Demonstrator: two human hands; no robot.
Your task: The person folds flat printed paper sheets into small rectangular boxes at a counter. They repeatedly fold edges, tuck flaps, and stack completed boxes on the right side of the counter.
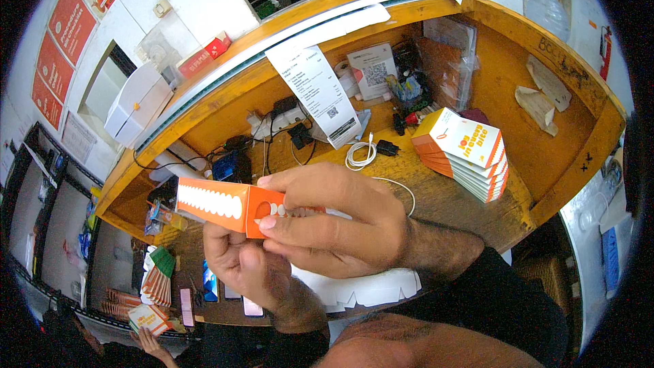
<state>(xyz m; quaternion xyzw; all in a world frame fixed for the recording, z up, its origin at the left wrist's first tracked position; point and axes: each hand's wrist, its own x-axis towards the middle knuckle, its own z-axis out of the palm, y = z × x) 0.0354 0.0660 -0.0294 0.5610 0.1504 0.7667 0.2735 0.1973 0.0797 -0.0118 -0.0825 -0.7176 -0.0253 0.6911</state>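
while both hands grip it, the orange cardboard box blank (225, 206) sits just above the near edge of the wooden counter (449, 197), in front of the chest. the blank is thin printed card, orange on its outer faces with a white scalloped band along one long panel, and it is partly folded into a long rectangular sleeve. the right hand (334, 221) covers the right end of the sleeve, fingers curled narrow and pinching the card, the forefinger tip pressed on the end flap. the left hand (248, 266) supports it from below, fingers closed around the underside and thumb raised against the card. a white die-cut sheet (368, 289) with a toothed edge lies under the hands at the counter's near edge. to the right on the counter stands a stack of flat orange-and-white box blanks (470, 153), edges fanned. at the back of the counter a long white paper receipt (317, 92) hangs down, with a coiled white cable (360, 155) below it. the counter is glossy yellow-brown wood with a curved raised rim.
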